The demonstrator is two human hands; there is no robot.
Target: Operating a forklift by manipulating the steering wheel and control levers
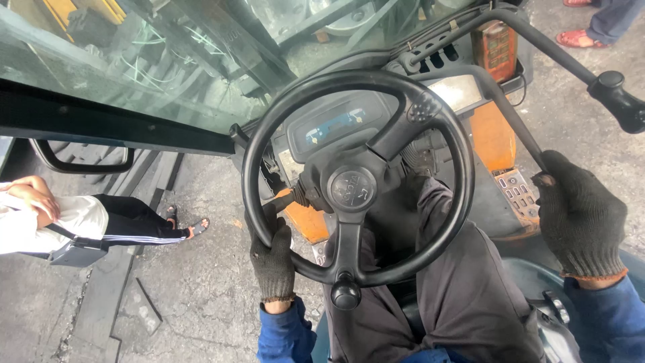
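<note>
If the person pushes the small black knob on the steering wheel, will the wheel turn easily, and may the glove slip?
Probably the steering wheel turns rather than bends: its rim and spokes look thick and rigid. The knob is round and smooth, so it likely spins in a palm. The left hand, in a knitted glove, grips the rim beside it, which suggests a fair hold, though a glossy rim could slip.

one steering wheel, two gloved hands, two black levers, one side mirror, one bystander
</note>
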